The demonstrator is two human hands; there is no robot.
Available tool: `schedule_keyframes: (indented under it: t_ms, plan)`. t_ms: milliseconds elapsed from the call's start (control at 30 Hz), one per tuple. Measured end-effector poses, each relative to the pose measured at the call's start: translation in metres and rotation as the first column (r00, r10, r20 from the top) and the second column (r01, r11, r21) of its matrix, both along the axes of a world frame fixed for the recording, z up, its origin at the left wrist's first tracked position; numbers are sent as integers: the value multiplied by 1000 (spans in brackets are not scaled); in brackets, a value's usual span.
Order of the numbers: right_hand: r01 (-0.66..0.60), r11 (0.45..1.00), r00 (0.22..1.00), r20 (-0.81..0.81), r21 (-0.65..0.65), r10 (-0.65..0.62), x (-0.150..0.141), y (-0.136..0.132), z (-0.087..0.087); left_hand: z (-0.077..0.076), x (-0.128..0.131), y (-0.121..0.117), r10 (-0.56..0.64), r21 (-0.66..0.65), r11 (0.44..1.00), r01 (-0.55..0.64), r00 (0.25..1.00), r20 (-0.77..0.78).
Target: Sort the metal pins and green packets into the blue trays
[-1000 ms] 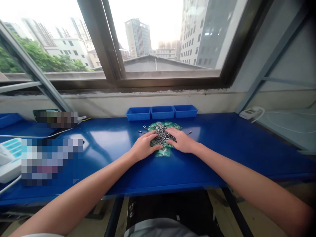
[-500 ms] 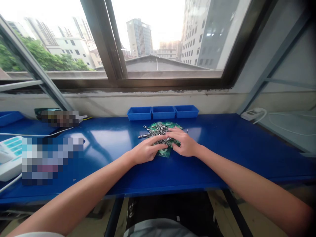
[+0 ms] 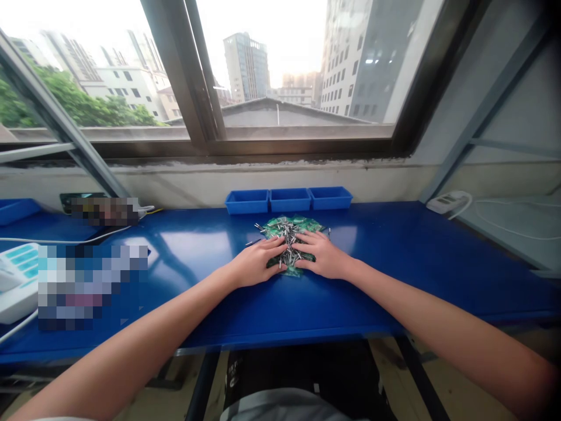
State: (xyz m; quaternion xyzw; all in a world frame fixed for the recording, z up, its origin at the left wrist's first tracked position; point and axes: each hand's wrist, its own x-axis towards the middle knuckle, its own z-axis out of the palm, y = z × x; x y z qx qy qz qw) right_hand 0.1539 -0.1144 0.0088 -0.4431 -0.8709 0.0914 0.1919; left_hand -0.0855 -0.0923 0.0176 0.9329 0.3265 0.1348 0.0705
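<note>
A heap of small silvery metal pins [image 3: 289,240] lies mixed with green-printed clear plastic bags [image 3: 294,272] on the blue table. My left hand [image 3: 255,261] rests against the left side of the heap, fingers spread over the pins. On the right side my right hand [image 3: 323,255] lies likewise, fingers apart and touching the pins and bags. Pins show in the gap between the two hands; the parts of the heap under my palms are hidden. A few pins lie loose at the heap's edges.
Three joined blue bins [image 3: 290,199] stand behind the heap by the wall. On the left are a white power strip [image 3: 20,280], a cable and blurred-out items. A white socket box [image 3: 447,202] sits at the right back. The blue table's [image 3: 280,318] front edge is near me.
My hands have moved apart. The left fingers have drawn back to the left and the right hand has shifted slightly, so more of the pins show between them.
</note>
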Motion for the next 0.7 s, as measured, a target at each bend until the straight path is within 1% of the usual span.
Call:
schedule_keyframes:
  t_ms: [100,167,233,267,300,367,400,467,500,567,600,633,700]
  plan:
    - [-22,998,999,-34,59,24,1,-1,3,7,0,-2,-12,-27,1000,13,999,34]
    - [-44,998,997,-62,48,47,5,-1,8,15,-4,-1,9,-73,997,-7,1000,24]
    - [-68,998,994,-85,8,68,13,1,16,25,-10,4,34,-124,992,-34,999,-6]
    - [-60,998,994,-95,-20,58,17,4,20,30,-11,7,53,-152,987,-53,999,-8]
    - [-25,998,995,-97,-54,20,21,8,24,34,-12,11,71,-178,981,-72,997,-11]
    - [102,985,993,-48,-136,-109,27,18,30,39,-8,20,124,-210,969,-130,991,-42]
    - [166,969,986,2,-183,-169,29,24,32,39,-4,25,151,-220,962,-165,986,-76]
    - [261,930,965,98,-259,-243,28,34,33,36,7,34,190,-246,942,-227,968,-163]
    - [289,909,956,142,-300,-257,25,39,32,34,13,37,201,-253,935,-249,959,-202]
    - [309,869,946,223,-386,-237,18,45,30,27,22,43,209,-264,924,-277,943,-260]
    - [316,859,941,252,-402,-227,15,46,28,24,25,44,210,-262,923,-282,939,-271]
    - [319,859,938,265,-400,-225,11,47,26,21,28,46,223,-248,924,-290,937,-268]
    - [308,887,943,238,-344,-235,5,48,21,16,31,48,250,-201,934,-295,943,-220]
